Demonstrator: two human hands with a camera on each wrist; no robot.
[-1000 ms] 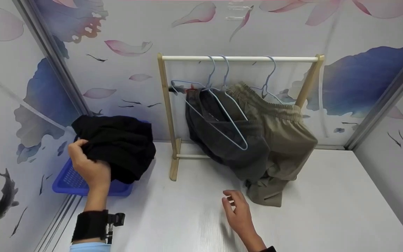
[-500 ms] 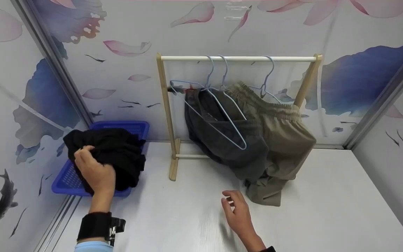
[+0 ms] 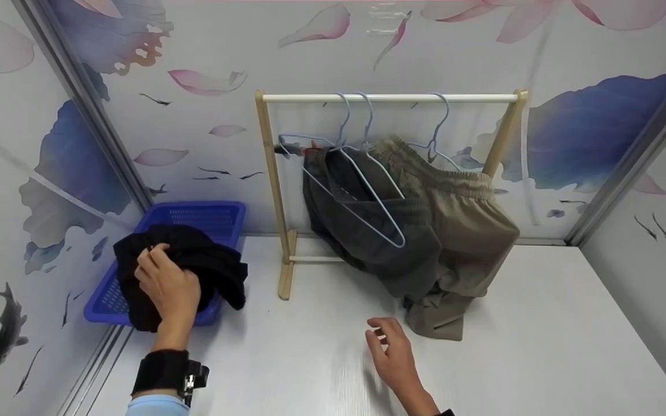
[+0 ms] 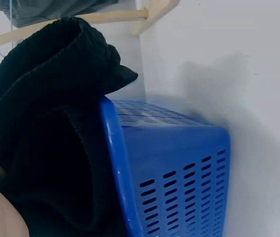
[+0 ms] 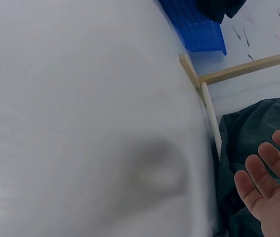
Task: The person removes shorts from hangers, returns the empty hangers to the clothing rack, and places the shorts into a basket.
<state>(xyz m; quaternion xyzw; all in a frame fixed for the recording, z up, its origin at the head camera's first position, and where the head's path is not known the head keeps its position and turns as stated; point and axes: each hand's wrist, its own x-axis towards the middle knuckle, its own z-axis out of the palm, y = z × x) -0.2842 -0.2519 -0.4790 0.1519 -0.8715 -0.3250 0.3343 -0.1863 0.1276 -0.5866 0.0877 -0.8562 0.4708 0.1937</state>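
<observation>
A black garment (image 3: 180, 254) lies bunched over the blue plastic basket (image 3: 102, 309), with folds hanging past its right rim. My left hand (image 3: 168, 286) grips it from above, fingers curled into the cloth. The left wrist view shows the garment's gathered edge (image 4: 75, 54) above the basket's slotted wall (image 4: 179, 173). My right hand (image 3: 393, 352) holds nothing and hovers over the white table, its fingers loosely bent. Closest to it are the olive trousers (image 3: 460, 214) hanging on the rack, beside a dark grey garment (image 3: 367, 231).
A small clothes rack (image 3: 275, 190) with wooden legs and a white rail (image 3: 391, 98) stands at the back of the white table (image 3: 287, 358). Several light blue hangers (image 3: 367, 202) hook onto the rail. Printed wall panels (image 3: 206, 34) enclose the back and sides.
The left hand has lowered the black garment into the basket and shifted slightly right and nearer, uncovering the basket's back rim. The right hand has stayed nearly still.
</observation>
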